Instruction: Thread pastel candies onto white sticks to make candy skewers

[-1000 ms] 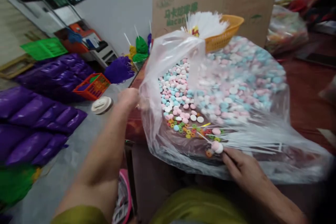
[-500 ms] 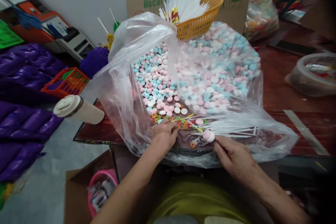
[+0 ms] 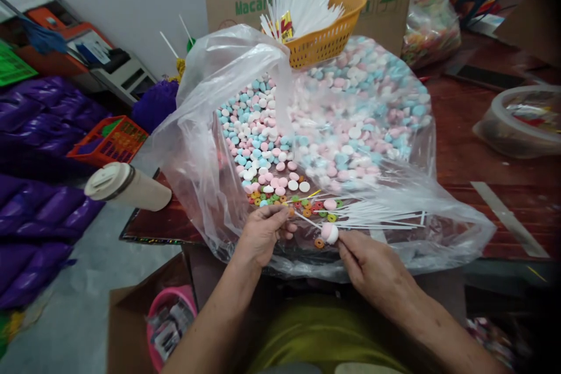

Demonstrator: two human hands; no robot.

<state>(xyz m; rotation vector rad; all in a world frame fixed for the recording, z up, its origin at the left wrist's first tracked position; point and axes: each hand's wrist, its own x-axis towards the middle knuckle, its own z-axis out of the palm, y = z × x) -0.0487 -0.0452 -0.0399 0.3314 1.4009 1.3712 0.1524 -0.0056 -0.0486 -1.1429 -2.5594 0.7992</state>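
My right hand [image 3: 377, 257] pinches a white stick [image 3: 308, 220] threaded with a pink and a white round candy [image 3: 329, 232]; the stick's bare tip points left. Close to that tip, my left hand [image 3: 265, 234] has thumb and forefinger together on a small orange ring [image 3: 291, 211], as far as the blur shows. More coloured rings [image 3: 307, 212] lie just beyond my fingers. Loose white sticks [image 3: 372, 214] lie to the right on the plastic. Pink, white and blue candies [image 3: 258, 128] spread across the opened clear plastic bag [image 3: 193, 128].
A yellow basket [image 3: 322, 49] of white sticks stands behind the bag, before a cardboard box [image 3: 385, 23]. A cup [image 3: 131, 187] is at the table's left edge. To the right are a plastic tub [image 3: 499, 128] and a dark phone-like object [image 3: 486, 78].
My left hand has risen from the loose rings, fingers pinched. My right hand has moved left with the candy stick, bringing its tip close to the left fingers.
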